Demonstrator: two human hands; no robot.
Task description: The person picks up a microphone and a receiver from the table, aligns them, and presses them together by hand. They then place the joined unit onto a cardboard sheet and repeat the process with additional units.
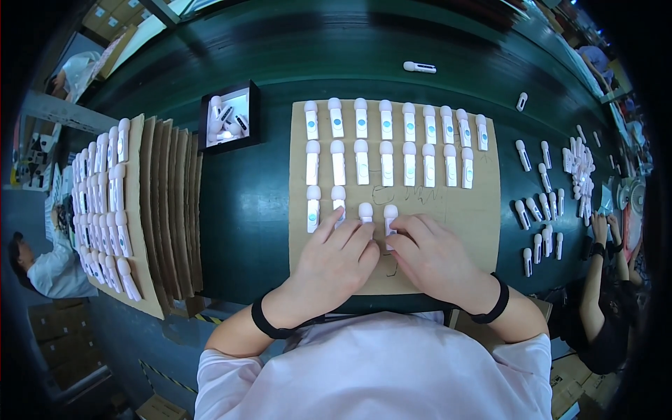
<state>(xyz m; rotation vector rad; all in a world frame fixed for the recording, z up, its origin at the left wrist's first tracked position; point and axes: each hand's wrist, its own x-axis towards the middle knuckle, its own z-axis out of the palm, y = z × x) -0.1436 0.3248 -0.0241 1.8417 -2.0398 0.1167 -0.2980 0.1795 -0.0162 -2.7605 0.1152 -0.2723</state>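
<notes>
Small white wand massagers with rounded pale heads lie in rows on a flat cardboard sheet (448, 210). Many bear a round blue sticker. Near the sheet's front, my left hand (330, 260) is closed around one wand massager (365, 210), whose lower part the fingers hide. One of its fingers reaches over the lower end of the neighbouring massager (339, 193). Just to the right, my right hand (435, 255) pinches another wand massager (390, 211) by its side, with thumb and fingers along the body. Black bands circle both my wrists.
Left of me stands a row of upright cardboard sheets (175, 210), the outermost lined with massagers. A black box (256, 115) holding several more sits at the back left. Loose massagers (544, 178) and a pile (579, 168) lie right, near another person's hands (606, 225).
</notes>
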